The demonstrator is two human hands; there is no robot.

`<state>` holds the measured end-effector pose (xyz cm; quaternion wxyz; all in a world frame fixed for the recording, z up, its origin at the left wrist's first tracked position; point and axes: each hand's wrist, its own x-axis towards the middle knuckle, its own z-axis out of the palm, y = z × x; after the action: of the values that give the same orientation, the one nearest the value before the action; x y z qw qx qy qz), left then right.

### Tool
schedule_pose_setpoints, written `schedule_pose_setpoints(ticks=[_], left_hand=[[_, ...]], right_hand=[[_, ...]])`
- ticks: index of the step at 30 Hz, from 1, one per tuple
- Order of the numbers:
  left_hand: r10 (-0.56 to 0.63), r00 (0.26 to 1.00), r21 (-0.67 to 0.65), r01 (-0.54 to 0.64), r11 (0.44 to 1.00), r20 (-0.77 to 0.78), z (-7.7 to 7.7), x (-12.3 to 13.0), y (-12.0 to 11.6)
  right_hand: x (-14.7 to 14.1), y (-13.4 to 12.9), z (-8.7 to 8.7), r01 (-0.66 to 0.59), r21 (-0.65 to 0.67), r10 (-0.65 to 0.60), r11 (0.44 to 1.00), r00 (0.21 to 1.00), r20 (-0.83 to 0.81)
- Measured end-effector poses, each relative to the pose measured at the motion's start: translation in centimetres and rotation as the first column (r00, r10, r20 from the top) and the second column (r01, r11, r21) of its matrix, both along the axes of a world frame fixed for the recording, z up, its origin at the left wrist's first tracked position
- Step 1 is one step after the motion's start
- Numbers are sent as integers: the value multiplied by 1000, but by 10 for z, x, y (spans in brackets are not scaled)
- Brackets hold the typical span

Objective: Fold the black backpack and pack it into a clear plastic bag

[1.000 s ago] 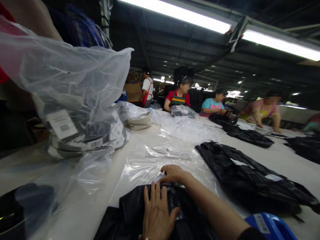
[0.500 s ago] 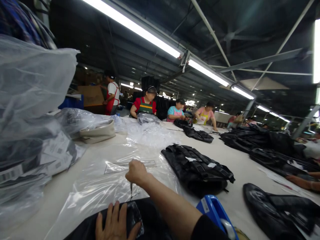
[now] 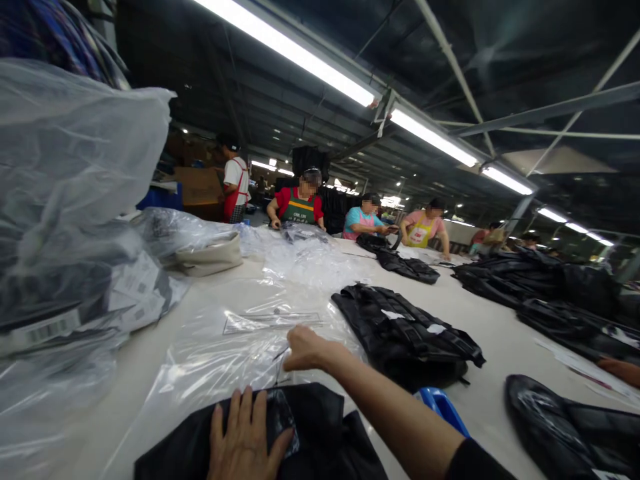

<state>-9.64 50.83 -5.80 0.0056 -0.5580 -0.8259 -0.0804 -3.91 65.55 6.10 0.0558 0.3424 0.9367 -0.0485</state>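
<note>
My left hand (image 3: 246, 437) lies flat with its fingers spread on a black fabric item (image 3: 327, 427) at the bottom centre. Beside its thumb is a small clear plastic patch (image 3: 284, 421) on the black fabric. Above the item, my right hand (image 3: 306, 349) is closed around a thin dark thing, perhaps a cord or small tool, too small to make out. Under and beyond both hands a large clear plastic bag (image 3: 200, 360) is spread on the pale table (image 3: 280, 272).
Bagged goods (image 3: 75, 267) are piled at the left. A black backpack (image 3: 405, 327) and a blue tape dispenser (image 3: 445, 408) are at the right, near more black bags (image 3: 565, 427). A beige pouch (image 3: 213, 255) and crumpled plastic (image 3: 320, 260) lie beyond. Several people stand across the table.
My right hand has moved right and slightly down, still closed, and the thin thing now slants. More of the black item shows, and the view has shifted so that the surroundings sit further right.
</note>
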Motion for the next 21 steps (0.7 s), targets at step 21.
schedule_pose_setpoints(ticks=[21], left_hand=[[-106,512,320,-352,879,853,34,-34,-1]], right_hand=[[45,-121,41,-451,367,388,814,891,235]])
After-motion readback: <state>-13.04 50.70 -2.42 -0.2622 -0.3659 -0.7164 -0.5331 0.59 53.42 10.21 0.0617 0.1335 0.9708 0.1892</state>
